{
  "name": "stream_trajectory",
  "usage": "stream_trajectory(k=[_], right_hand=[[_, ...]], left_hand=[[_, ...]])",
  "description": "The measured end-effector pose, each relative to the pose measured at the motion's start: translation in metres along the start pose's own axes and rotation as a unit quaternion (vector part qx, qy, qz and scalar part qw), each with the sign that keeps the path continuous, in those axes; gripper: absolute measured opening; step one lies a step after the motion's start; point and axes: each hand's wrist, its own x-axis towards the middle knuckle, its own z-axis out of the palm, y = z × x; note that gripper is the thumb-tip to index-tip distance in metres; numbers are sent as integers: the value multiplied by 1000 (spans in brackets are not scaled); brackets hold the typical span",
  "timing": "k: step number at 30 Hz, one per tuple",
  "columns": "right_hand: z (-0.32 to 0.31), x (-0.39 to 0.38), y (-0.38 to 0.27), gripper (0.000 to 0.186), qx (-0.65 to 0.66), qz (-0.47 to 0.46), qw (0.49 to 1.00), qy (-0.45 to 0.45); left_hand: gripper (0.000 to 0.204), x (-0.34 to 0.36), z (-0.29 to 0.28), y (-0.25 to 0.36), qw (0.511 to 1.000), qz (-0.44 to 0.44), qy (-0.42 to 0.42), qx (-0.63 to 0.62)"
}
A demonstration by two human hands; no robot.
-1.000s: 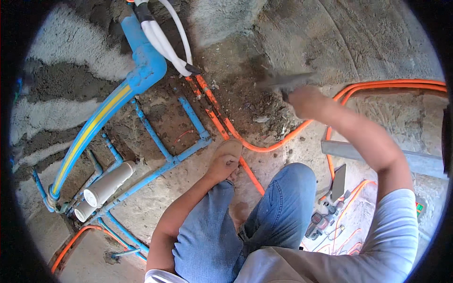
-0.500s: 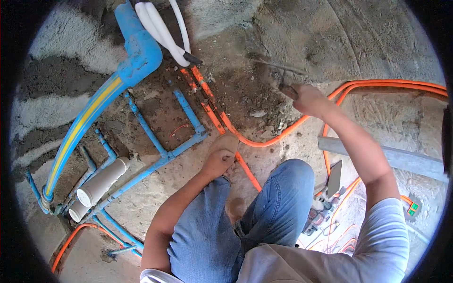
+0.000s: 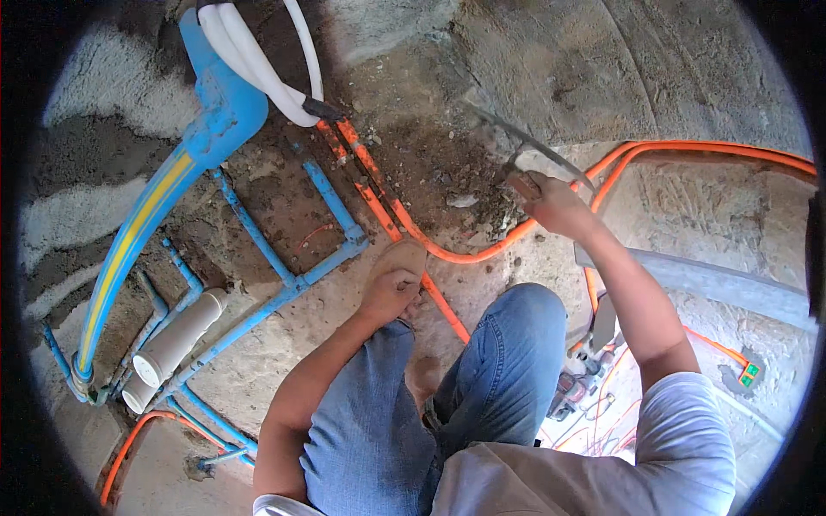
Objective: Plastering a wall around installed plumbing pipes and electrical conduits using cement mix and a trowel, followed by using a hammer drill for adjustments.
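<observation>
In my right hand (image 3: 557, 206) is a plastering trowel (image 3: 538, 144), gripped by its wooden handle. The long thin blade slants over loose dirt and rubble (image 3: 443, 168) at the foot of the rough mortar wall (image 3: 568, 77). My left hand (image 3: 390, 294) rests just in front of my left knee, fingers curled; whatever they may hold is hidden. Against it shows a tan rounded surface (image 3: 401, 255), apparently a shoe tip. Two orange conduits (image 3: 379, 209) run from the dirt past this hand, one bending right toward the trowel hand.
Left lie blue pipes (image 3: 284, 297), a thick blue pipe with a yellow stripe (image 3: 142, 245), and white capped pipes (image 3: 182, 335). White tubing (image 3: 254, 56) hangs at top. A long grey metal bar (image 3: 714, 279) lies right. Power tools (image 3: 578, 383) and cables sit behind my right knee.
The trowel has swung so its blade now slants down to the right, closer to the orange conduits. My right hand has come slightly nearer. My left hand stays by the knee.
</observation>
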Motion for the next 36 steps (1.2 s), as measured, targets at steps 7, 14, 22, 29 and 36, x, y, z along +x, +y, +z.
stream_trajectory(k=[7,14,22,29,36], right_hand=[[-8,84,8,43,-109,2,994,-19],[15,32,-6,36,183,-15,982,51],[25,71,-19,36,236,105,966,-10],[35,10,22,52,171,77,982,-18],[89,5,48,64,-26,19,999,0]], left_hand=[[18,5,5,8,1000,22,-10,-16],[18,-5,-1,4,1000,12,4,-13],[18,6,4,6,1000,20,-11,4],[17,2,1,7,1000,0,0,24],[18,6,0,8,996,51,4,68]])
